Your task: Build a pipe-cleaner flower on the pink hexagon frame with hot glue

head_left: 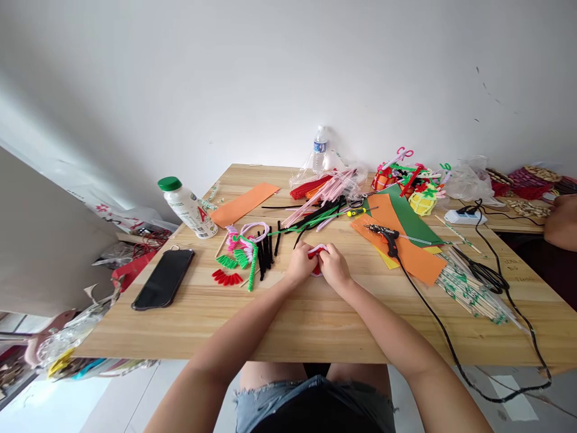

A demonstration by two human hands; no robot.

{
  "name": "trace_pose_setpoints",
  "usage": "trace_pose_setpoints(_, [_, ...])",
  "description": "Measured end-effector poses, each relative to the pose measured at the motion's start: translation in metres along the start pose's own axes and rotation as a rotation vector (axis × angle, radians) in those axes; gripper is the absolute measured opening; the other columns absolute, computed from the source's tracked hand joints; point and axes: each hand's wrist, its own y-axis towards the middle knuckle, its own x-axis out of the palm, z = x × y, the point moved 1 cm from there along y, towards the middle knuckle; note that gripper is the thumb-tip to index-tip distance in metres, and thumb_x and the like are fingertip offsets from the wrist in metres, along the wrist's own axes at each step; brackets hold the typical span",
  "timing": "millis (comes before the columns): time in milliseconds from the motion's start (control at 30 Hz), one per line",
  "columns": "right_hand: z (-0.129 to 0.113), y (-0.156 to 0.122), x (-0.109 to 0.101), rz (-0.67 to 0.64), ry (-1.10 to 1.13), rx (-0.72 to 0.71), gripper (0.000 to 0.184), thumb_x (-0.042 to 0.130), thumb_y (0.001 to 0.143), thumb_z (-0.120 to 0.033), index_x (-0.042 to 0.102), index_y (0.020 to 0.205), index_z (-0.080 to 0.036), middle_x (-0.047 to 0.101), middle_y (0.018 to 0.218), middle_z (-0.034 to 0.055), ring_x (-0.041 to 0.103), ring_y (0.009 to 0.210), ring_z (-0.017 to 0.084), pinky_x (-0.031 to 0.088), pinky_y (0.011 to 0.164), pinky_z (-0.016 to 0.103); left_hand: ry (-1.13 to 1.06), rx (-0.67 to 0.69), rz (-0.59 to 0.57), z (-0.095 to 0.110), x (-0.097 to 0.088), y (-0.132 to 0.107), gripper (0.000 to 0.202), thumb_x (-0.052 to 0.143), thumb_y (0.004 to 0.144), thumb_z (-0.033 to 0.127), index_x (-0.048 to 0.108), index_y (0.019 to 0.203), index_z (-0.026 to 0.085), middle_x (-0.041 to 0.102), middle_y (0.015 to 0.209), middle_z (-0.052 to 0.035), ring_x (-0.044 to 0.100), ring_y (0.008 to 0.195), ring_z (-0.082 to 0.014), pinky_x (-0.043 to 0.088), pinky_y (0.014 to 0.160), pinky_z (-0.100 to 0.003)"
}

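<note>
Both of my hands meet over the middle of the wooden table (288, 331). Fingers of my left hand (301, 264) are closed on the left side of a small red piece with a pale pink fuzzy rim (317, 272), which looks made of pipe cleaners. My right hand (334, 266) grips its other side. The fingers hide much of the piece. Left of my hands lie black pipe cleaner pieces (265, 252), a green pipe cleaner stem (253, 267), green loops (233, 260), red loops (226, 277) and a pale purple ring (255, 231).
A hot glue gun (387, 236) rests on orange sheets (419, 261), its cord looping right to a power strip (465, 216). Scissors (484, 273) lie by wrapped sticks (473, 294). A phone (164, 279) and white bottle (187, 207) stand left. Another person's arm (561, 222) shows right.
</note>
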Motion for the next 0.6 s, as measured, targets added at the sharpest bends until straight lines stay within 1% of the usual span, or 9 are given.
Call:
trace_pose_setpoints(100, [0.0000, -0.0011, -0.0008, -0.003, 0.012, -0.004, 0.027, 0.043, 0.087, -0.012, 0.066, 0.073, -0.017, 0.058, 0.085, 0.0066, 0.049, 0.072, 0.017, 0.036, 0.065, 0.025, -0.008, -0.012, 0.019, -0.0013, 0.0020, -0.0008, 0.010, 0.055, 0.069, 0.009, 0.063, 0.074, 0.014, 0.057, 0.082, -0.0060, 0.057, 0.079, -0.0173, 0.046, 0.074, -0.026])
trace_pose_setpoints(167, [0.0003, -0.0015, -0.0005, -0.007, 0.034, 0.008, 0.027, 0.042, 0.087, -0.013, 0.065, 0.075, -0.017, 0.058, 0.086, 0.0063, 0.050, 0.074, 0.016, 0.036, 0.066, 0.025, -0.018, -0.011, 0.011, -0.0022, 0.0023, -0.0009, 0.010, 0.056, 0.070, 0.011, 0.063, 0.076, 0.014, 0.058, 0.082, -0.0060, 0.058, 0.079, -0.0176, 0.046, 0.073, -0.026])
trace_pose_setpoints(267, [0.0015, -0.0016, 0.0018, -0.005, 0.079, 0.060, 0.025, 0.041, 0.088, -0.014, 0.064, 0.079, -0.017, 0.058, 0.084, 0.0049, 0.049, 0.074, 0.016, 0.036, 0.066, 0.024, -0.016, 0.000, -0.008, -0.0026, 0.0019, -0.0007, 0.008, 0.057, 0.069, 0.012, 0.063, 0.073, 0.014, 0.058, 0.080, -0.0058, 0.058, 0.078, -0.0177, 0.046, 0.071, -0.026])
trace_pose_setpoints(400, [0.0028, -0.0011, 0.0054, -0.004, 0.115, 0.091, 0.023, 0.041, 0.089, -0.016, 0.063, 0.080, -0.018, 0.058, 0.082, 0.0037, 0.049, 0.073, 0.016, 0.037, 0.067, 0.024, 0.015, -0.018, 0.010, -0.0009, 0.0019, -0.0005, 0.008, 0.055, 0.070, 0.011, 0.062, 0.071, 0.014, 0.058, 0.078, -0.0057, 0.058, 0.077, -0.0178, 0.045, 0.070, -0.025])
trace_pose_setpoints(500, [0.0034, -0.0015, 0.0042, -0.014, 0.094, 0.043, 0.024, 0.042, 0.088, -0.013, 0.063, 0.077, -0.016, 0.056, 0.084, 0.0058, 0.049, 0.072, 0.016, 0.039, 0.068, 0.025, 0.018, -0.049, 0.019, -0.0002, 0.0030, -0.0014, 0.009, 0.055, 0.070, 0.011, 0.063, 0.072, 0.014, 0.058, 0.077, -0.0047, 0.058, 0.076, -0.0170, 0.046, 0.070, -0.025])
trace_pose_setpoints(600, [0.0044, -0.0031, -0.0005, -0.002, 0.097, -0.067, 0.022, 0.045, 0.085, -0.009, 0.064, 0.075, -0.015, 0.055, 0.089, 0.0086, 0.051, 0.075, 0.017, 0.042, 0.071, 0.026, 0.001, -0.053, 0.027, -0.0013, 0.0044, -0.0026, 0.011, 0.056, 0.070, 0.011, 0.064, 0.076, 0.014, 0.059, 0.080, -0.0045, 0.059, 0.077, -0.0161, 0.047, 0.071, -0.025])
